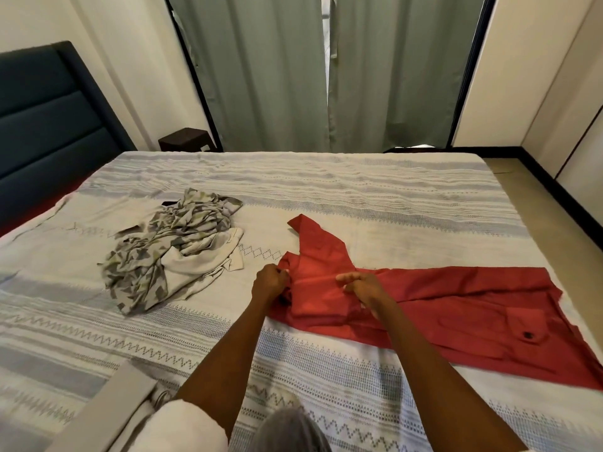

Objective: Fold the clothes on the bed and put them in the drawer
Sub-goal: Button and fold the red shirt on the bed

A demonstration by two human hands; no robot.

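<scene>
The red garment [440, 305] lay spread near the bed's [359, 190] right edge. The left hand [269, 282] pinched its folded left end; the right hand [362, 287] gripped a fold just beside it. A crumpled patterned pile [169, 246] sat well apart, toward the headboard [49, 125].

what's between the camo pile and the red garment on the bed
Nothing lies there: in the head view only bare bedspread, with a stitched diamond pattern, separates the camo pile from the red garment. The left hand sits at the garment's near edge.
</scene>
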